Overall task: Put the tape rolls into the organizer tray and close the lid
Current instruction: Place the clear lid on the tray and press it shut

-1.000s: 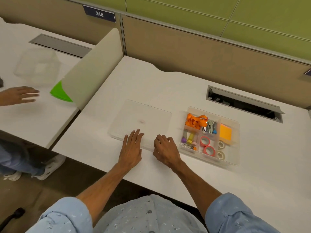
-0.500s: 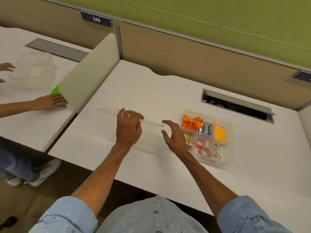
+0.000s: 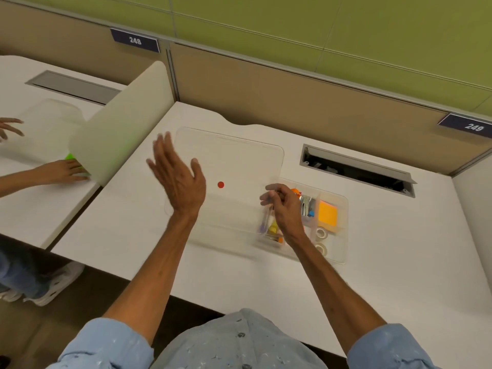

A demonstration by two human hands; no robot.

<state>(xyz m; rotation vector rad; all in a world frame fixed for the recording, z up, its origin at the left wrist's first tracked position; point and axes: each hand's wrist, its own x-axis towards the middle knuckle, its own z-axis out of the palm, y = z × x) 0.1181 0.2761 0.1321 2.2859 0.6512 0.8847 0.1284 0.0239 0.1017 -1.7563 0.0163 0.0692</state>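
My left hand (image 3: pixel 179 182) is spread flat and wide against the left edge of the clear lid (image 3: pixel 234 166), fingers pointing up and thumb hooked over the near side, propping it rather than gripping it. My right hand (image 3: pixel 283 206) is curled, fingertips pinched on the lid's lower right corner just above the tray; the motion blur keeps me from telling how firm that pinch is.

The white desk (image 3: pixel 399 262) fills most of my view, with a cable slot (image 3: pixel 356 169) set into it toward the back. The lid is the biggest loose thing on it: it is lifted and tilted, its right part overlapping the left end of the organizer tray (image 3: pixel 342 230), and a red dot (image 3: pixel 220 184) shows near its centre. The tray sits uncovered to the right, beneath my right wrist. Inside it I see an orange pad of sticky notes (image 3: pixel 327 215), then two pale tape rolls (image 3: pixel 321 233) in the near right compartment, one behind the other. Some small yellow and purple items lie at the tray's left end, too blurred to name.
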